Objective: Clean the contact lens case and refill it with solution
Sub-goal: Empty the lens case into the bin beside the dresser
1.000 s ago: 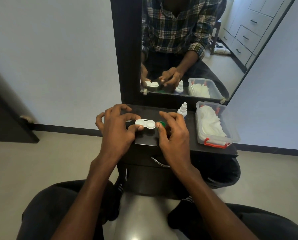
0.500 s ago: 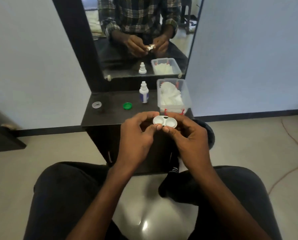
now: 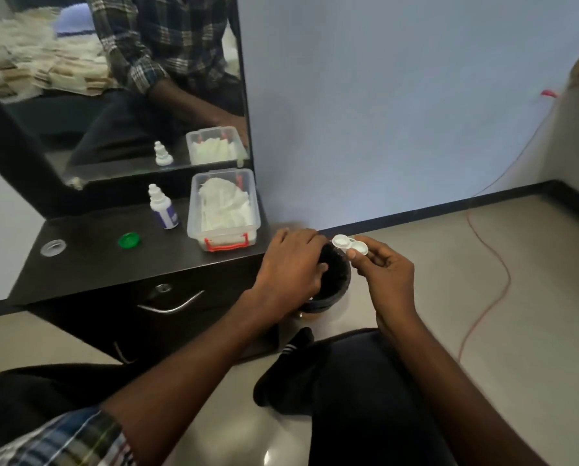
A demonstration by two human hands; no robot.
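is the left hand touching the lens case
Apart. In the head view the left hand rests over the dark bin, while the lens case is pinched only by the right hand.

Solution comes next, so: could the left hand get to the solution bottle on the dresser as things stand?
Probably yes. The left hand holds nothing and hangs over the black bin; the solution bottle stands upright on the dresser top, nothing between them.

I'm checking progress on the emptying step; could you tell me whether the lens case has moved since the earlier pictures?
Yes. The lens case has gone rightward off the cabinet, past the tissue box, and the right hand now holds it over the black bin.
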